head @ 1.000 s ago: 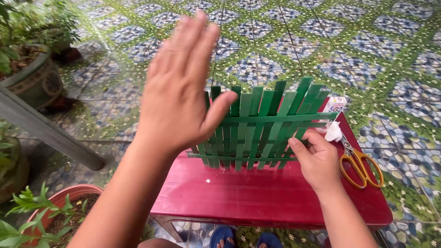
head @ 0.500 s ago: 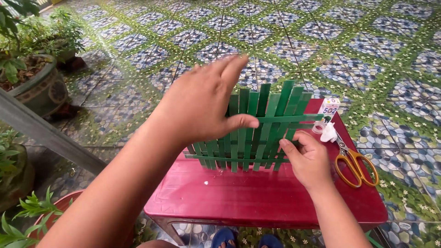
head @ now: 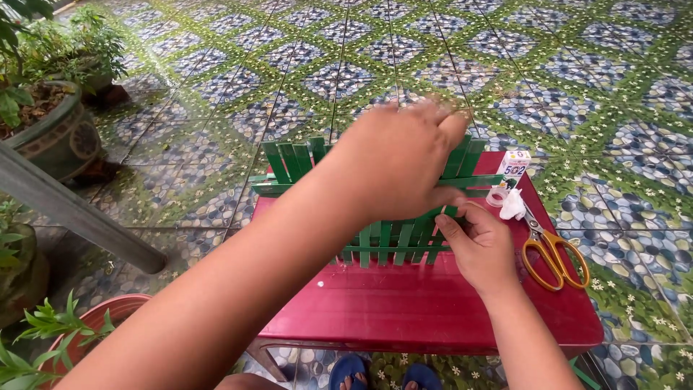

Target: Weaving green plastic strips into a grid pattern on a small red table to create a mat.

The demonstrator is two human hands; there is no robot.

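The flat lattice of green slats, like a small picket fence [head: 390,242], lies on the dark red plastic bench [head: 419,303], its far end poking out past the bench's back edge. The left hand [head: 393,170] hangs over its middle, fingers drawn together and pointing down; it blocks what lies beneath, so I cannot tell whether its grip has closed on a slat or only hovers. The right hand [head: 480,245] rests at the lattice's right edge, thumb and forefinger pinched lightly on the end of a crosspiece. If the joints are freshly glued, a press from above could push slats askew or spring one loose, and the overhanging end might tip the whole piece if weight comes down on the far side. The small white glue bottle [head: 514,165], the little roll of clear tape [head: 497,196] and a crumpled white scrap [head: 514,207] sit just beside the right hand, near the bench's corner, so a careless elbow could knock them to the tiled floor [head: 361,58]. The yellow-handled scissors [head: 552,253] lie close to the right wrist, blades toward the lattice, within easy reach of a bump.
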